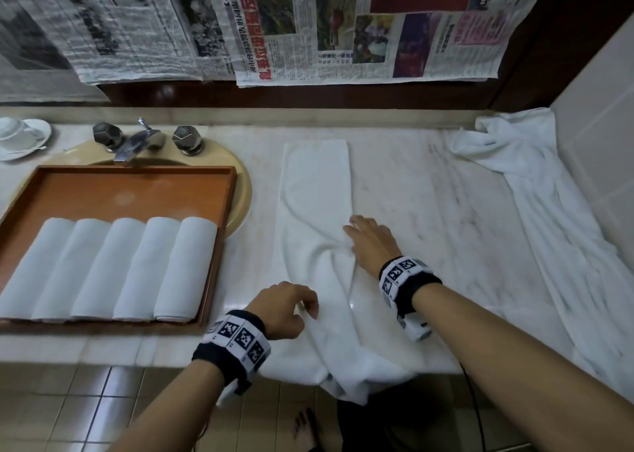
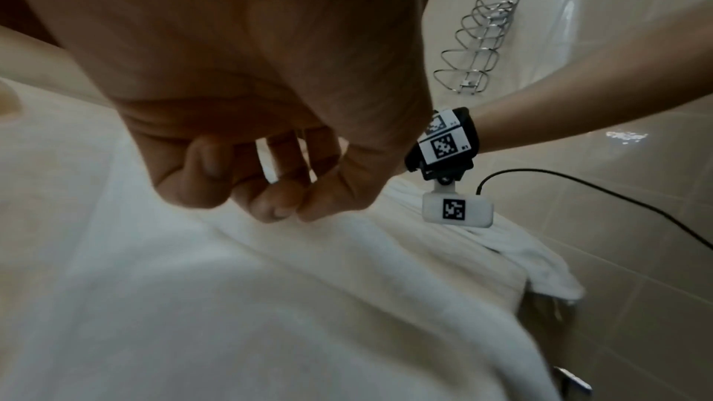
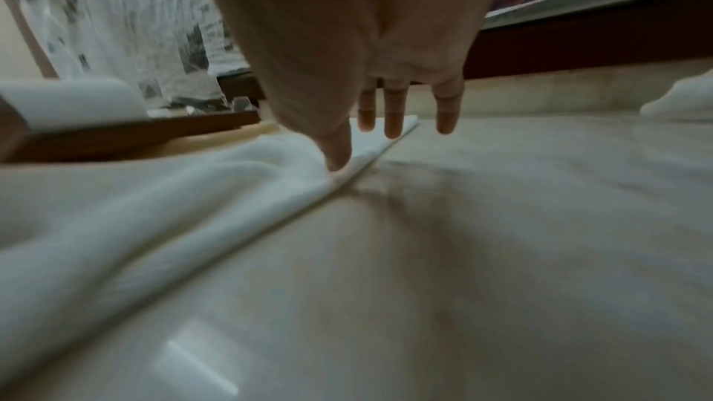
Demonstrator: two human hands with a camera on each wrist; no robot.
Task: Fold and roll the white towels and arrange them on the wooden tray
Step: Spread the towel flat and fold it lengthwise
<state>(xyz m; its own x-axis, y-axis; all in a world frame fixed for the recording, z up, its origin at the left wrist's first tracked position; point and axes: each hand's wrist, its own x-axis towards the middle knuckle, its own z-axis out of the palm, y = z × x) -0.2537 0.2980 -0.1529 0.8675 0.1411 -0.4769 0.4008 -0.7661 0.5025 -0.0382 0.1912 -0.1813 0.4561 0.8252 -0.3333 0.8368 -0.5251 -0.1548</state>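
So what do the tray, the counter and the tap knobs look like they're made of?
Tray: wood, reddish-brown with a smooth, slightly glossy finish; a faint sheen shows on its bare floor. It could be veneer.
Counter: pale polished stone, probably marble, given its faint grey veining and the reflections by the towel.
Tap knobs: dark faceted metal, dull and tarnished-looking, though the exact metal cannot be told.

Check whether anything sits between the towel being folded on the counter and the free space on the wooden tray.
Nothing visible does. The towel lies on bare counter right of the wooden tray, and only the tray's low rim separates them. Five rolled towels fill the tray's near half; the far half is open.
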